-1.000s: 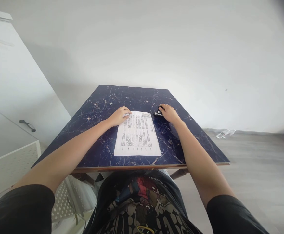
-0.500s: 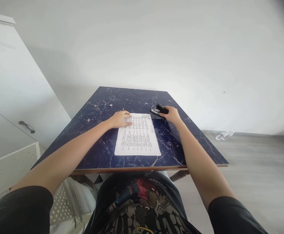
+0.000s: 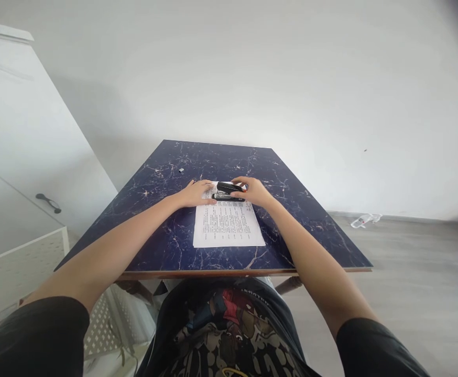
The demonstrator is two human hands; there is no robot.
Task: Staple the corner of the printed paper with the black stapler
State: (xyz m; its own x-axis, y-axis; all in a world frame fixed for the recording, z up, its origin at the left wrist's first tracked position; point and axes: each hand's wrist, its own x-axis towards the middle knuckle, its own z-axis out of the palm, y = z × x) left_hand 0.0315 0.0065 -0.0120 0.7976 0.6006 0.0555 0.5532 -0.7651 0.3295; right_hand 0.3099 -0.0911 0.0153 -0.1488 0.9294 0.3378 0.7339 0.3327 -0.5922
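A printed sheet of paper [image 3: 229,228], perhaps with more sheets under it, lies on the dark blue marbled table. My left hand [image 3: 195,193] rests on its upper left edge, fingers stretched out and thumb apart. Gripped in my right hand [image 3: 254,192] is a black stapler [image 3: 229,187] with a metal inner part showing. It lies crosswise over the upper part of the paper, its front end close to my left thumb and its jaws apart. I cannot tell whether the paper sits between the jaws.
A small pale object [image 3: 181,170] lies on the table [image 3: 221,162] beyond my left hand. The wall stands close behind the table. At left is a white cabinet [image 3: 28,131] with a dark handle [image 3: 48,202]. Clear plastic packaging [image 3: 364,220] lies on the floor at right.
My right hand has brought the stapler leftward from beside the paper to over its upper part. The paper appears slightly farther right and turned a little. My left hand stays on its left edge.
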